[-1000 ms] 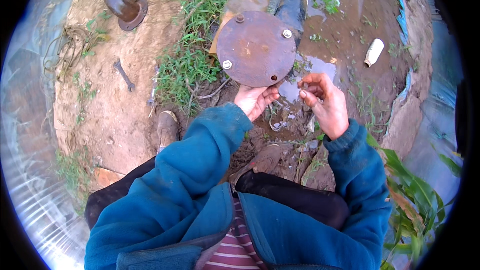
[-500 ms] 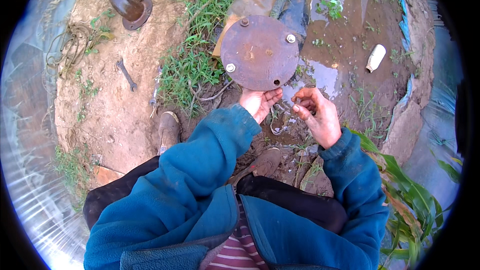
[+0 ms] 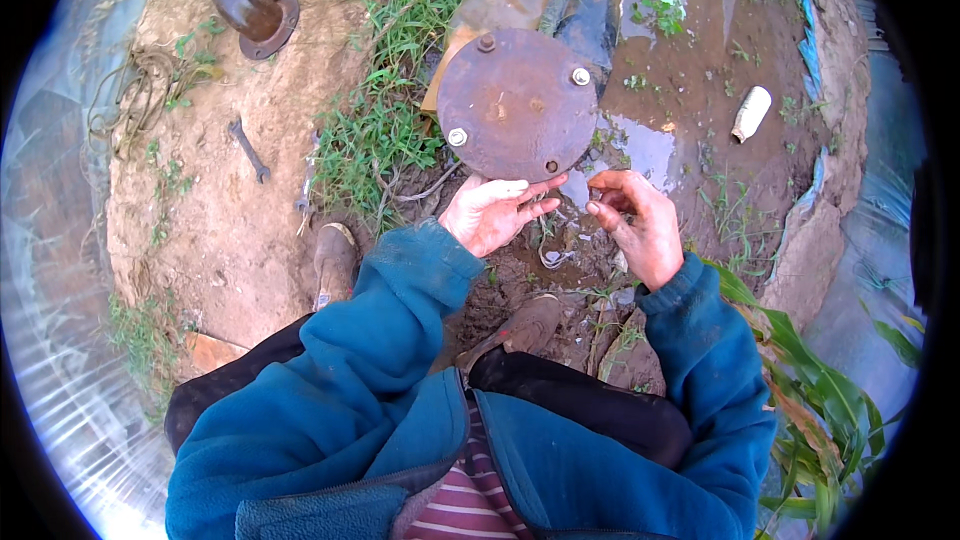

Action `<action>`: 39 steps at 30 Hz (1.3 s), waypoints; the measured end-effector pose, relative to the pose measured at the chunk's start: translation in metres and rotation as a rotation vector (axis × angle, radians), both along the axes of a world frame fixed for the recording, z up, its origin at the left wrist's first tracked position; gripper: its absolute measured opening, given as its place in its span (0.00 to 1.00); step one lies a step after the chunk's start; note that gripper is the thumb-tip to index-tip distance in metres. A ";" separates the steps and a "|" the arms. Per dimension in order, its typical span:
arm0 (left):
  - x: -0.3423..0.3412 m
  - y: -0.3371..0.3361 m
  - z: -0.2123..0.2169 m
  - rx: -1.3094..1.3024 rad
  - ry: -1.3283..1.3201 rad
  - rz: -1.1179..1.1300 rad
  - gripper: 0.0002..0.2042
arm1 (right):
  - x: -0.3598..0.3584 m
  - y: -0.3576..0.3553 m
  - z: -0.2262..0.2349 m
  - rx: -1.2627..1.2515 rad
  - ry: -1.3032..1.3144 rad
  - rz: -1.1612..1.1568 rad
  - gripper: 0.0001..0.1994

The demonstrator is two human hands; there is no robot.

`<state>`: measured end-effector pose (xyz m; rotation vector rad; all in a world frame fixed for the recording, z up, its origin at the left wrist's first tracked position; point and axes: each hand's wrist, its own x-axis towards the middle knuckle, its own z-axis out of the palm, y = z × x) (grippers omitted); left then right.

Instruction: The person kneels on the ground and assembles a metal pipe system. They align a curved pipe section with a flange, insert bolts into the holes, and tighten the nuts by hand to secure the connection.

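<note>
A round rusty steel plate (image 3: 516,105) is in front of me, at the near end of a pipe-like shape wrapped in brown and dark sheeting. Three bolts show near its rim: a rusty bolt (image 3: 486,42) at the far edge, a pale bolt (image 3: 580,76) on the right and another pale bolt (image 3: 457,137) on the left. The bolt hole (image 3: 551,167) at the near edge has no bolt head in it. My left hand (image 3: 492,212) is open just below that edge, fingers stretched to the right. My right hand (image 3: 641,228) is pinched beside it; whatever its fingertips hold is too small to name.
On the dirt at left lie an open-ended wrench (image 3: 249,151), a bent flanged pipe (image 3: 250,8) and a coil of rope (image 3: 140,95). Muddy water (image 3: 690,100) and a white container (image 3: 751,115) are at right. Green leaves (image 3: 825,390) rise near my right sleeve. My boots stand in mud.
My left hand has drawn back from under the plate's near edge, toward me and left, so its thumb now shows. The right hand stays pinched in nearly the same place.
</note>
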<state>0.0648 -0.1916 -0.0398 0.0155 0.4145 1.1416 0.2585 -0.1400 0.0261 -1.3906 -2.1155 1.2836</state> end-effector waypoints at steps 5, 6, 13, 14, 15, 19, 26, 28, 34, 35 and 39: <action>0.006 -0.003 -0.002 -0.060 0.121 0.058 0.26 | -0.007 0.004 -0.001 0.016 0.016 -0.039 0.14; 0.005 -0.001 -0.001 -0.075 0.133 0.051 0.26 | -0.009 0.005 -0.001 0.011 0.017 -0.065 0.14; 0.010 0.013 0.002 -0.145 0.061 0.035 0.24 | -0.015 0.022 -0.018 -0.482 0.502 -0.507 0.12; 0.009 0.013 0.005 -0.131 0.102 0.042 0.23 | -0.016 0.024 -0.017 -0.478 0.501 -0.495 0.12; 0.010 0.013 0.006 -0.119 0.085 0.052 0.24 | -0.015 0.026 -0.016 -0.432 0.478 -0.455 0.12; 0.015 0.012 0.001 -0.103 0.112 0.121 0.22 | -0.015 0.020 -0.007 -0.061 0.212 -0.210 0.12; 0.029 0.008 0.008 -0.199 0.230 0.224 0.20 | -0.034 0.016 0.003 0.281 0.055 0.110 0.16; 0.028 0.007 0.006 -0.183 0.237 0.197 0.20 | -0.038 0.016 0.001 0.310 0.033 0.148 0.16; 0.028 0.007 0.006 -0.155 0.249 0.195 0.20 | -0.043 0.017 -0.001 0.371 -0.031 0.190 0.15; 0.028 0.007 0.005 -0.155 0.252 0.198 0.20 | -0.043 0.016 0.000 0.387 -0.039 0.193 0.15; 0.028 0.006 0.005 -0.152 0.270 0.188 0.21 | -0.042 0.020 0.003 0.395 -0.075 0.224 0.13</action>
